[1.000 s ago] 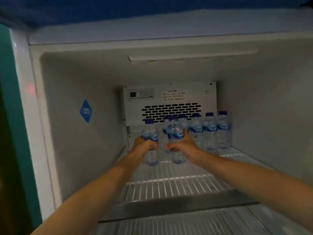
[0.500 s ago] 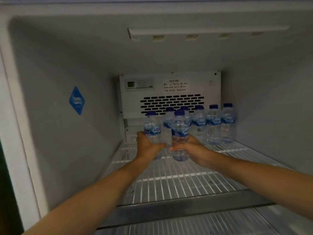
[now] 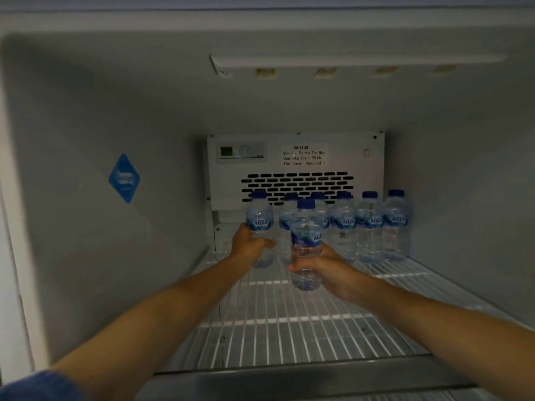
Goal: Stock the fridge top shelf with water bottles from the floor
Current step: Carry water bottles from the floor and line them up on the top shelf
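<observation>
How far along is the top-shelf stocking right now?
Done: five bottles stand along the back of the wire shelf. In hand: the left hand grips one bottle at that row's left end; the right hand holds a second bottle in front. Left: set both down; the shelf's front is unfilled.

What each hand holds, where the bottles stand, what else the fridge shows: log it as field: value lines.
left hand: grips the leftmost bottle, upright, in line with the back row
right hand: grips the front bottle, upright, nearer the camera than the row
back row: five bottles standing upright, blue caps, toward the right wall
set down: cannot tell for either held bottle
wire shelf: white, carries the row
back wall: vent panel with caution label
left wall: blue sticker
</observation>
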